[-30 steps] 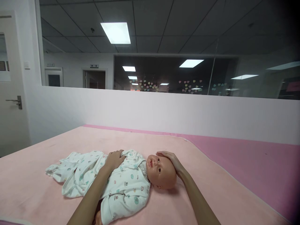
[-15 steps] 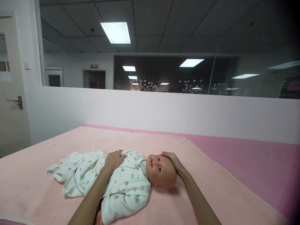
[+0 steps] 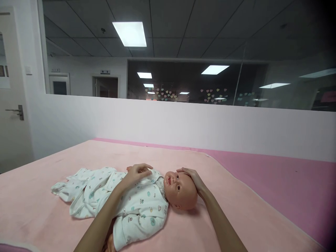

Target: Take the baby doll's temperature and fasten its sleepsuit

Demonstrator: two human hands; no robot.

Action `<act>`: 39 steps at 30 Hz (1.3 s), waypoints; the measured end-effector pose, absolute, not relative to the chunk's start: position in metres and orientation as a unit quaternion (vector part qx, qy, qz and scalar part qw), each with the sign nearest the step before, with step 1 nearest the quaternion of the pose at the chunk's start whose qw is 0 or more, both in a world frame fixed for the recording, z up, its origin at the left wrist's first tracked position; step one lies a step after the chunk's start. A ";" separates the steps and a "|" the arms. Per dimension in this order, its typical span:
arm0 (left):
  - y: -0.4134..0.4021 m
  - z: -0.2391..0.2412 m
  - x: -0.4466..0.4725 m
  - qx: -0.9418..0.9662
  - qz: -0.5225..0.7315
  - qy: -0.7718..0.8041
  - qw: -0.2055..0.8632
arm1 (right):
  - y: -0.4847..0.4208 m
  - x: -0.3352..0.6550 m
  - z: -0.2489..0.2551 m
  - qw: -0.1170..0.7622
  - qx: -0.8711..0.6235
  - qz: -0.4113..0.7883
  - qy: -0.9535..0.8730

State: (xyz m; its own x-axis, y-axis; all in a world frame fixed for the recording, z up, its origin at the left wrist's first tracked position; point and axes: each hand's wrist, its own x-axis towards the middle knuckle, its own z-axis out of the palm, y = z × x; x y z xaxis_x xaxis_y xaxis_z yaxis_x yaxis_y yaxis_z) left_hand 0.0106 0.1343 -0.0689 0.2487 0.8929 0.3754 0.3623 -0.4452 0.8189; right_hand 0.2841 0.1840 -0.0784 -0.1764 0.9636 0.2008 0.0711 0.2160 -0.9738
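A baby doll lies on its back on a light pink blanket, its head to the right and its feet to the left. It wears a white sleepsuit with small coloured prints. My left hand rests on the doll's chest with the fingers stretched out toward its far shoulder. My right hand lies cupped over the top of the doll's head, fingers flat against it. Neither hand holds anything.
The blanket covers a wide bed or table with a darker pink cover showing at the right. A low white wall with glass above runs behind it. A door with a lever handle stands at the left.
My left hand has lifted off the bunched cloth on the doll's chest and its fingers have spread out to the right. My right hand stays on the doll's head.
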 end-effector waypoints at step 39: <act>0.147 -0.086 0.015 0.616 0.537 0.430 0.383 | 0.120 0.217 -0.027 0.242 -0.477 -0.215 -0.817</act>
State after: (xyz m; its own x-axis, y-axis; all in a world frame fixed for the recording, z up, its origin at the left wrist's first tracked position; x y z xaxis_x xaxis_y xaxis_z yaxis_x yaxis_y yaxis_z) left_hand 0.0149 0.1473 -0.0860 0.0539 0.9417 0.3322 0.1180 -0.3364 0.9343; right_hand 0.2173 0.1203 -0.0266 -0.4276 0.6751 0.6012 0.8837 0.4523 0.1206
